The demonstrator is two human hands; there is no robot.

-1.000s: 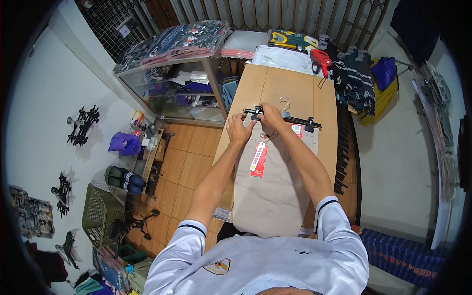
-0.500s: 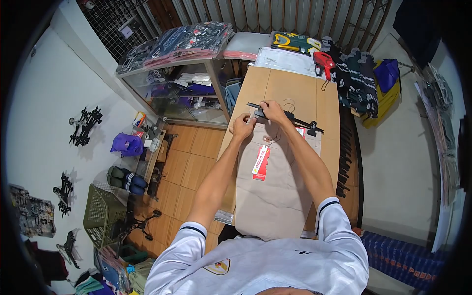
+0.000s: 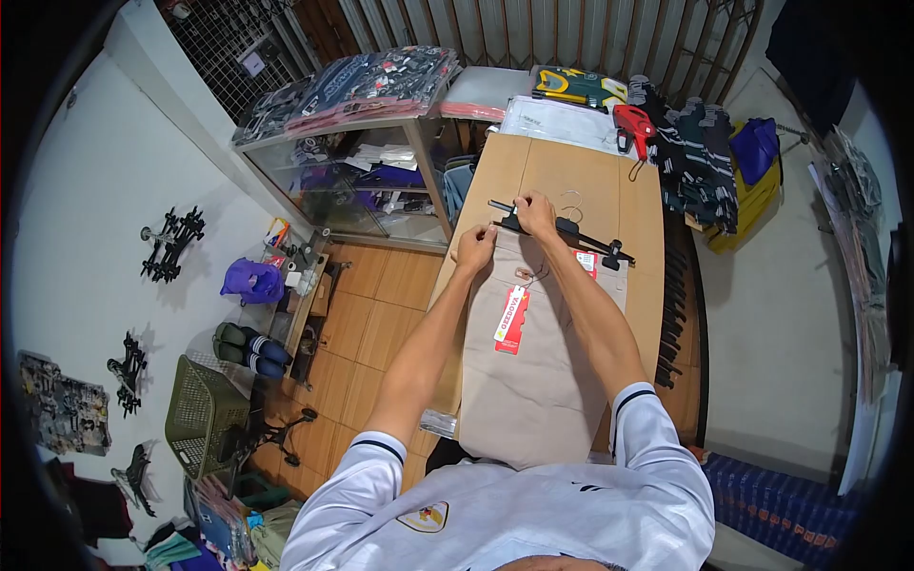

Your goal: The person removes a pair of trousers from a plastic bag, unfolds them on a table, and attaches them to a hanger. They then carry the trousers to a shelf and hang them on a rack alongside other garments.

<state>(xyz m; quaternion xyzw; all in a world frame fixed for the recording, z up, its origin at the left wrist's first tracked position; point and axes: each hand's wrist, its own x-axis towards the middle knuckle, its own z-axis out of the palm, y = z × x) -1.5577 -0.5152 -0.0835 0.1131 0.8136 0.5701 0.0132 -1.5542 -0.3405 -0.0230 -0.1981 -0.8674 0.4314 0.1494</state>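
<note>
Beige folded trousers [image 3: 533,400] lie lengthwise on the table, their waistband at the far end. A red and white tag [image 3: 509,322] hangs from the waistband. Across that end runs a black clip hanger [image 3: 598,246] with a metal hook [image 3: 572,202]; its right clip sits at the waistband's right corner. My right hand [image 3: 536,216] is closed around the hanger near its left clip. At the waistband's left corner my left hand [image 3: 474,249] pinches the trousers, fingers bent. The left clip is partly covered by my fingers, so its grip on the cloth cannot be made out.
The trousers rest on a brown cardboard-topped table [image 3: 609,181]. At its far end are a red tagging gun [image 3: 633,128] and white packaging [image 3: 552,122]. A glass cabinet [image 3: 352,181] stands left, with packed shirts on top. Dark striped garments [image 3: 695,157] are piled at far right.
The view has shifted slightly, moving everything a little right and down. Both hands keep nearly the same places at the hanger and waistband, with small finger movements at the left corner.
</note>
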